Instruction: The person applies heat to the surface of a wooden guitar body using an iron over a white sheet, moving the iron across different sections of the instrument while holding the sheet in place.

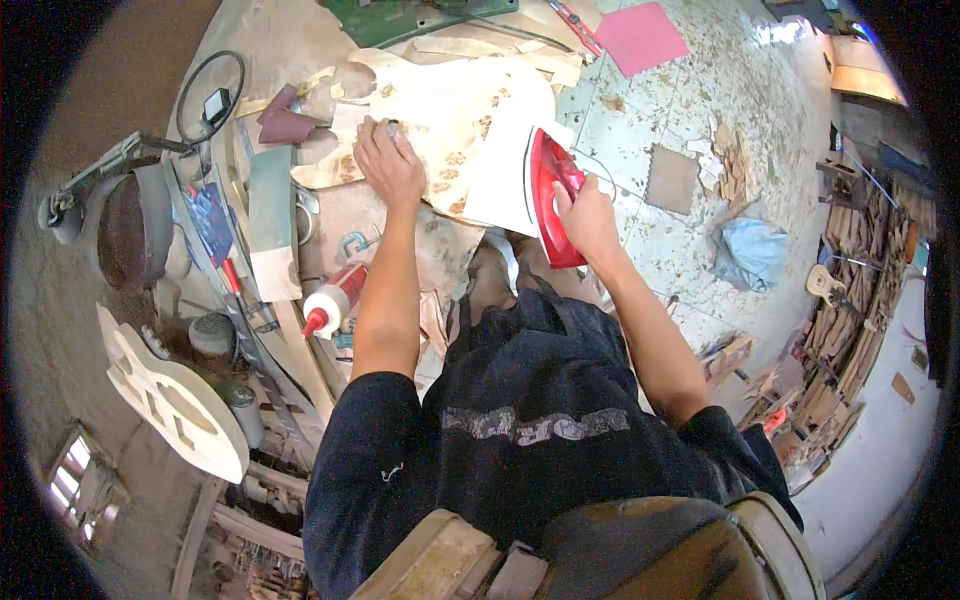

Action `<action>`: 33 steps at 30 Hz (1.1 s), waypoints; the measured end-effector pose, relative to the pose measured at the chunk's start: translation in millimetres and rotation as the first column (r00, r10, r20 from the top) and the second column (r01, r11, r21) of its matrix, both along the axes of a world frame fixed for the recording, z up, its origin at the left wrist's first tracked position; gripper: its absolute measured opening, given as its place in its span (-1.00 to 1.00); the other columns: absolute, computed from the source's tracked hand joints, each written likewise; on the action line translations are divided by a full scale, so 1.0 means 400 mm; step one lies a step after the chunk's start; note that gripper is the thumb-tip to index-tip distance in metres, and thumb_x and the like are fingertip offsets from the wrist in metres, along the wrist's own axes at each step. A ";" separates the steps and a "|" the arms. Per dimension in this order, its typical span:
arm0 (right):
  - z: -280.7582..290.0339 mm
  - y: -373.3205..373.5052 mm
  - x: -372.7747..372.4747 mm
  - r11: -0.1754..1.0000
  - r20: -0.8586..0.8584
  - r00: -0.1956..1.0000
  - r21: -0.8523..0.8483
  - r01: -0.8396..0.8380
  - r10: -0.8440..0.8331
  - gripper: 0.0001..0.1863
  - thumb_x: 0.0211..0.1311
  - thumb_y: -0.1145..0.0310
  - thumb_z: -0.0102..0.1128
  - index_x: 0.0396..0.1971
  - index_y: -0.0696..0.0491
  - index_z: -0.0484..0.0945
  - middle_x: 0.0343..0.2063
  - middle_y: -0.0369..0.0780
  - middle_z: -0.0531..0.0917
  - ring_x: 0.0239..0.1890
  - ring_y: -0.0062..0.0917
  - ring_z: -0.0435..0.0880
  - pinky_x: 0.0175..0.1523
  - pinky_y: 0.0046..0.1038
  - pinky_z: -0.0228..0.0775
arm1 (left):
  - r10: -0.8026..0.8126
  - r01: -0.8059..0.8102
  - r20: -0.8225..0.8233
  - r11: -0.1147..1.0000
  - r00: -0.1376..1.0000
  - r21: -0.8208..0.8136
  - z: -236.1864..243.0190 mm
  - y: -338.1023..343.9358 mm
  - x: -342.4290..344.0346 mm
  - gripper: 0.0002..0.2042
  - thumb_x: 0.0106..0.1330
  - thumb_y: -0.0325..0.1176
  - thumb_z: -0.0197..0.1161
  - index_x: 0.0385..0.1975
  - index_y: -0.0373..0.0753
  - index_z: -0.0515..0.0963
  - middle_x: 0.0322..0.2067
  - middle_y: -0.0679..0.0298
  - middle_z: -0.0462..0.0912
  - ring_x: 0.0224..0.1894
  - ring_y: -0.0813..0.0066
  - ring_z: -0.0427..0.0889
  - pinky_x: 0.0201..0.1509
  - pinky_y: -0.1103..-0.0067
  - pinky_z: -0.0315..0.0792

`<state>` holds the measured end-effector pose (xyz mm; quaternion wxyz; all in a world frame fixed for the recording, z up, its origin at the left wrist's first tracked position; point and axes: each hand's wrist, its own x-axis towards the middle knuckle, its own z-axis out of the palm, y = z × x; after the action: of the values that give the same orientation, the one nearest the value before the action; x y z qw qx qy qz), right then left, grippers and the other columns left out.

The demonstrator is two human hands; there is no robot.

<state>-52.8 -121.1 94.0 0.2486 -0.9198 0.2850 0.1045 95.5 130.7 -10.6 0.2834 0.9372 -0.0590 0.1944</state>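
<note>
A pale guitar body (425, 85) with brown burl-like patches lies on the bench in front of me. My left hand (390, 165) rests on its left part, palm down and fingers stretched out; a small grey spot shows at the fingertips, too small to make out. My right hand (588, 222) is wrapped round the handle of a red clothes iron (548, 200). The iron stands at the body's right edge, its flat sole facing left against a white sheet (500, 180) that covers this part of the body. What the sole touches underneath is hidden.
Left of my forearm are a white glue bottle (328, 308) with a red tip, a blue clamp (355, 243) and sandpaper (285, 120). A second guitar body (175, 400) stands further left. Pink sandpaper (642, 38), a brown square sheet (672, 180) and a blue bag (750, 252) lie right.
</note>
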 end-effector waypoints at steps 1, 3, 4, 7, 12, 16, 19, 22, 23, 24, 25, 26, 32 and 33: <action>0.001 0.004 -0.002 1.000 0.010 1.000 0.007 -0.014 0.013 -0.44 0.36 0.03 0.20 -0.15 0.35 0.43 -0.41 0.28 0.66 -0.30 0.24 0.68 -0.17 0.07 0.56 | 0.006 -0.006 0.000 1.000 1.000 -0.005 0.001 0.000 0.003 -0.66 0.47 -0.27 0.02 0.12 -0.33 0.46 0.28 -0.06 0.39 0.38 -0.09 0.27 0.48 0.06 0.06; 0.006 -0.036 0.030 1.000 0.032 0.999 -0.015 0.004 -0.004 -0.45 0.36 0.04 0.21 -0.18 0.36 0.45 -0.42 0.28 0.65 -0.31 0.23 0.69 -0.19 0.07 0.56 | -0.006 0.006 -0.011 1.000 1.000 -0.012 0.009 -0.003 -0.006 -0.65 0.48 -0.27 0.02 0.13 -0.34 0.47 0.28 -0.07 0.39 0.38 -0.08 0.27 0.49 0.08 0.05; 0.010 -0.059 0.046 0.999 0.060 0.998 -0.045 0.006 -0.003 -0.46 0.37 0.04 0.20 -0.20 0.35 0.47 -0.42 0.29 0.65 -0.30 0.22 0.69 -0.17 0.06 0.56 | -0.007 0.007 -0.008 1.000 1.000 -0.004 0.011 -0.006 -0.004 -0.65 0.48 -0.27 0.03 0.13 -0.34 0.47 0.28 -0.07 0.40 0.38 -0.09 0.27 0.48 0.08 0.07; 0.012 -0.074 0.061 1.000 0.047 0.998 0.005 0.030 -0.030 -0.45 0.36 0.02 0.19 -0.20 0.35 0.48 -0.40 0.30 0.65 -0.28 0.21 0.69 -0.15 0.06 0.56 | -0.002 0.002 0.004 1.000 1.000 0.002 0.006 -0.010 0.001 -0.65 0.48 -0.28 0.04 0.13 -0.34 0.46 0.26 -0.08 0.40 0.36 -0.11 0.29 0.46 0.07 0.09; 0.019 0.000 -0.021 1.000 -0.047 0.999 0.014 -0.021 0.021 -0.44 0.34 0.03 0.22 -0.24 0.36 0.48 -0.41 0.30 0.65 -0.29 0.23 0.69 -0.15 0.03 0.58 | 0.013 -0.013 0.006 1.000 1.000 0.004 0.006 0.003 -0.004 -0.66 0.48 -0.27 0.05 0.13 -0.32 0.46 0.25 -0.10 0.41 0.34 -0.11 0.30 0.45 0.07 0.10; 0.014 -0.084 0.056 0.998 0.062 0.996 -0.025 -0.060 0.061 -0.45 0.34 0.05 0.22 -0.23 0.37 0.47 -0.42 0.30 0.65 -0.30 0.21 0.70 -0.17 0.04 0.58 | -0.028 0.029 0.043 1.000 0.999 -0.009 0.012 -0.010 0.001 -0.65 0.49 -0.26 0.03 0.13 -0.32 0.46 0.25 -0.11 0.40 0.34 -0.11 0.30 0.45 0.07 0.10; 0.006 -0.053 0.033 1.000 0.034 0.999 0.018 -0.016 0.015 -0.45 0.34 0.05 0.22 -0.20 0.38 0.46 -0.41 0.30 0.65 -0.28 0.21 0.70 -0.15 0.06 0.57 | -0.008 0.007 0.011 1.000 1.000 0.024 0.004 -0.005 -0.006 -0.65 0.49 -0.24 0.02 0.13 -0.33 0.46 0.26 -0.11 0.40 0.34 -0.11 0.30 0.45 0.07 0.10; 0.009 -0.015 -0.018 0.998 -0.038 0.998 0.050 -0.042 0.044 -0.43 0.35 0.04 0.21 -0.15 0.39 0.46 -0.39 0.32 0.65 -0.26 0.24 0.69 -0.13 0.06 0.56 | 0.006 -0.005 -0.004 1.000 1.000 0.017 0.008 0.000 0.007 -0.64 0.49 -0.24 0.02 0.13 -0.33 0.46 0.26 -0.10 0.40 0.34 -0.11 0.29 0.45 0.08 0.10; 0.017 -0.009 -0.020 0.998 -0.039 0.998 0.038 -0.052 0.053 -0.44 0.35 0.06 0.21 -0.17 0.39 0.46 -0.40 0.31 0.65 -0.26 0.22 0.69 -0.13 0.05 0.57 | 0.001 -0.001 0.000 1.000 1.000 -0.002 0.009 0.008 0.001 -0.64 0.49 -0.24 0.03 0.13 -0.33 0.46 0.26 -0.09 0.40 0.34 -0.11 0.29 0.45 0.08 0.09; 0.028 -0.019 0.000 0.998 -0.043 0.998 0.037 -0.047 0.048 -0.44 0.35 0.06 0.21 -0.17 0.39 0.46 -0.40 0.31 0.65 -0.26 0.22 0.69 -0.13 0.05 0.57 | -0.004 0.004 -0.004 1.000 1.000 -0.004 0.008 0.004 0.001 -0.64 0.49 -0.24 0.03 0.13 -0.33 0.46 0.26 -0.09 0.40 0.34 -0.11 0.29 0.45 0.08 0.09; 0.037 -0.039 0.039 0.998 -0.024 0.998 0.017 -0.061 0.061 -0.44 0.36 0.06 0.21 -0.16 0.39 0.46 -0.40 0.31 0.65 -0.26 0.21 0.70 -0.14 0.05 0.58 | -0.017 0.017 0.022 1.000 1.000 -0.002 0.007 0.004 0.003 -0.64 0.49 -0.24 0.03 0.14 -0.33 0.46 0.27 -0.08 0.40 0.35 -0.10 0.29 0.45 0.08 0.09; 0.039 -0.055 0.066 0.997 -0.003 0.997 -0.004 -0.077 0.077 -0.44 0.36 0.06 0.20 -0.16 0.39 0.46 -0.40 0.31 0.65 -0.26 0.20 0.70 -0.15 0.04 0.58 | -0.028 0.028 0.051 1.000 0.998 -0.001 0.006 0.001 0.005 -0.63 0.48 -0.23 0.03 0.15 -0.32 0.45 0.27 -0.07 0.40 0.35 -0.09 0.29 0.46 0.08 0.09; 0.030 -0.030 0.016 0.988 -0.057 0.986 0.017 -0.156 0.157 -0.42 0.36 0.01 0.20 -0.14 0.37 0.47 -0.40 0.28 0.66 -0.28 0.18 0.70 -0.16 0.04 0.58 | 0.017 -0.017 -0.010 1.000 1.000 0.012 0.002 -0.002 -0.011 -0.65 0.43 -0.26 0.08 0.10 -0.35 0.46 0.25 -0.08 0.40 0.36 -0.11 0.28 0.48 0.07 0.08; 0.035 -0.021 0.010 0.987 -0.068 0.984 0.015 -0.161 0.162 -0.42 0.36 0.01 0.20 -0.14 0.36 0.47 -0.40 0.28 0.66 -0.28 0.18 0.71 -0.16 0.03 0.58 | 0.023 -0.023 -0.012 1.000 1.000 0.015 0.001 0.002 -0.009 -0.65 0.43 -0.26 0.08 0.10 -0.35 0.46 0.25 -0.08 0.40 0.36 -0.11 0.28 0.48 0.07 0.08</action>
<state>-48.9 -129.5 108.2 0.2337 -0.9346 0.2173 0.1574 92.0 131.7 -10.1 0.2744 0.9411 -0.0479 0.1915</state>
